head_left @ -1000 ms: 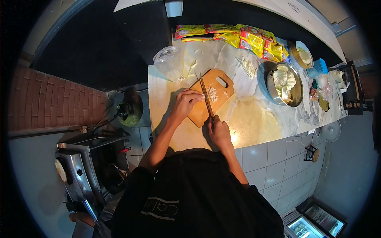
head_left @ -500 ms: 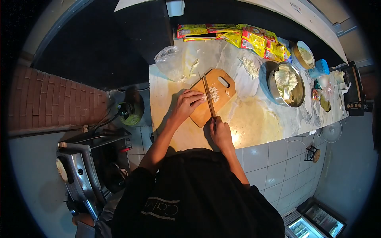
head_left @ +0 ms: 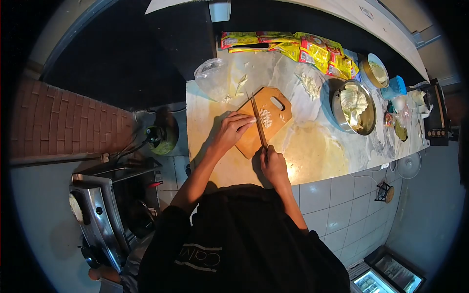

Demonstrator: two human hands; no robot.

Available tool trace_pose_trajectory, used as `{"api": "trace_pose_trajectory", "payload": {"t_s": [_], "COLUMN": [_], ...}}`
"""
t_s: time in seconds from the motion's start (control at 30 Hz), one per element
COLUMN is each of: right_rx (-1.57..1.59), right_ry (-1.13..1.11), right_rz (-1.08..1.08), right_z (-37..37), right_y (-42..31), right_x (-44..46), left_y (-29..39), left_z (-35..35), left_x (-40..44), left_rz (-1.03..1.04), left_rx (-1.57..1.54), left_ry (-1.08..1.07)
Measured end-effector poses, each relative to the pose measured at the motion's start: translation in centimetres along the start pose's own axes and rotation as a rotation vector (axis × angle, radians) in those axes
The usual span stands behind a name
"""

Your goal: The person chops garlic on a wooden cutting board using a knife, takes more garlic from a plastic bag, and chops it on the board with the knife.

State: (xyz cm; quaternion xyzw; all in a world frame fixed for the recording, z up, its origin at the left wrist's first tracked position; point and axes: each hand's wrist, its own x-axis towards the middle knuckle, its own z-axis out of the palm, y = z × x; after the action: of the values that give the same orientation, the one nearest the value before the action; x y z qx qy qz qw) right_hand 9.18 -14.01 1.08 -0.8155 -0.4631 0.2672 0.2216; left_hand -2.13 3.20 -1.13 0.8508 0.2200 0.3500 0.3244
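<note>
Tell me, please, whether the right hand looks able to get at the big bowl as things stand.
Probably not just now: the right hand grips the knife, though only bare table shows between it and the big bowl.

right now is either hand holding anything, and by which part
The right hand grips the knife by its handle. The left hand holds a pale piece at its fingertips; which part of it is too small to tell.

Head-worn view, forward and down
</note>
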Motion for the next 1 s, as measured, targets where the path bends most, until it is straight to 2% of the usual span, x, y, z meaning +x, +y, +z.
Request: {"api": "trace_pose_trajectory", "payload": {"t_s": [0.07, 0.13, 0.17, 0.23, 0.43, 0.77, 1.0], "right_rx": [0.033, 0.031, 0.031, 0.034, 0.058, -0.022, -0.032], "right_ry": [0.057, 0.065, 0.072, 0.074, 0.059, 0.044, 0.057], "right_rz": [-0.006, -0.009, -0.013, -0.019, 0.013, -0.066, -0.028], "right_z": [0.0, 0.1, 0.1, 0.1, 0.0, 0.0, 0.4], "right_y": [-0.3, -0.4, -0.4, -0.5, -0.6, -1.7, -2.3], "right_x": [-0.1, -0.2, -0.2, -0.2, 0.1, 0.9, 0.8], "left_y": [0.4, 0.9, 0.8, 0.3, -0.2, 0.3, 0.3], "left_z": [-0.1, -0.3, -0.3, -0.1, 0.1, -0.2, -0.2], "left_x": [0.0, 0.0, -0.1, -0.2, -0.5, -0.4, -0.3], "left_rz": [-0.003, -0.138, -0.139, -0.03, 0.034, 0.018, 0.016], "left_rx": [-0.021, -0.059, -0.06, -0.021, 0.032, 0.036, 0.022], "left_ry": [-0.006, -0.021, -0.02, -0.009, -0.003, -0.022, -0.023]}}
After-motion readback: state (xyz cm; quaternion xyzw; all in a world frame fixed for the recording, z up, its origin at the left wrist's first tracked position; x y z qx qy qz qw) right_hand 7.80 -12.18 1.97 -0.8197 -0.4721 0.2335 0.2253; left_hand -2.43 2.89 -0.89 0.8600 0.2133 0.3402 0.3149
